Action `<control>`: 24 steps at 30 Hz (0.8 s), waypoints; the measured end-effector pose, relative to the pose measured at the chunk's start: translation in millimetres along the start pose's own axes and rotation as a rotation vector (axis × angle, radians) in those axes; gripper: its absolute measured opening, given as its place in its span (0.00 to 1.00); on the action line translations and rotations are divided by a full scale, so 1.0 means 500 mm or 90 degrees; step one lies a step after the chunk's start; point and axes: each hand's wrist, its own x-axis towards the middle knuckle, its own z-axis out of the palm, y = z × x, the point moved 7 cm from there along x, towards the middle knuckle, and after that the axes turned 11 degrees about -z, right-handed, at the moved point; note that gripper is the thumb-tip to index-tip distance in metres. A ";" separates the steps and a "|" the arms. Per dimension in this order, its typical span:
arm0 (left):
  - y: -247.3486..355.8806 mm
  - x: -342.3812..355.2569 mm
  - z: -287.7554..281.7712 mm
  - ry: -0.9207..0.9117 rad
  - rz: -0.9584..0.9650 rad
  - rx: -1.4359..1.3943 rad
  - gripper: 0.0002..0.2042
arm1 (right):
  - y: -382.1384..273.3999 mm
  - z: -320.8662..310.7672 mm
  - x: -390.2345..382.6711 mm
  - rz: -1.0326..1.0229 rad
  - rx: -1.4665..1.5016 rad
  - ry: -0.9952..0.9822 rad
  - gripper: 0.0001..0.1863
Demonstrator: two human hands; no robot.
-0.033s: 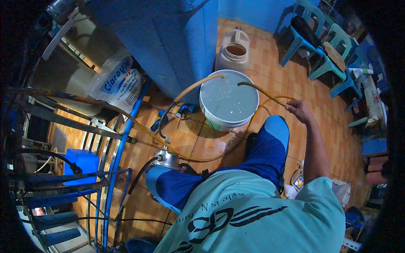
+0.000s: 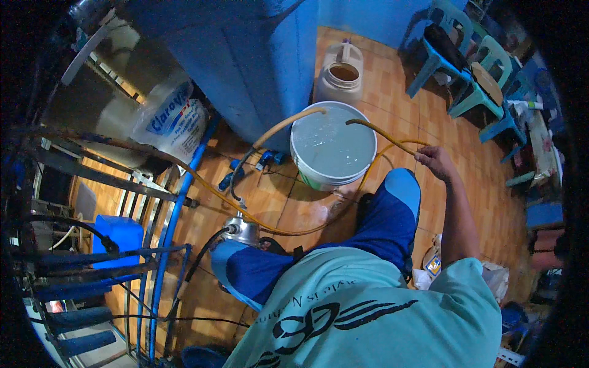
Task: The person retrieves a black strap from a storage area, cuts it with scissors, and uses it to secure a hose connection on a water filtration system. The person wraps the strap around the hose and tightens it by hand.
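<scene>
My right hand (image 2: 435, 161) reaches out over my raised blue-clad knee and is closed on a thin yellow hose (image 2: 380, 132). The end of that hose hangs over the rim into a white bucket (image 2: 333, 147) full of water. A second yellowish hose (image 2: 282, 126) enters the bucket from the left. It loops back along the floor toward a small metal pump (image 2: 242, 232) by my other knee. My left hand does not show; my teal shirt hides that side.
A big blue tank (image 2: 245, 55) stands behind the bucket, with an open beige jug (image 2: 341, 73) beside it. A white cylinder (image 2: 175, 122) and a blue pipe frame (image 2: 172, 233) are on the left. Teal plastic chairs (image 2: 454, 67) stand at the far right on the tiled floor.
</scene>
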 end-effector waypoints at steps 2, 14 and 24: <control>-0.003 -0.007 0.000 -0.001 -0.002 0.000 0.16 | 0.011 0.000 -0.001 0.017 0.029 -0.004 0.19; -0.034 -0.069 -0.049 0.022 -0.014 0.006 0.14 | 0.052 -0.136 0.079 -0.076 0.191 0.199 0.20; -0.049 -0.153 -0.127 0.022 0.107 0.046 0.13 | -0.075 -0.176 0.238 -0.063 -0.055 0.329 0.21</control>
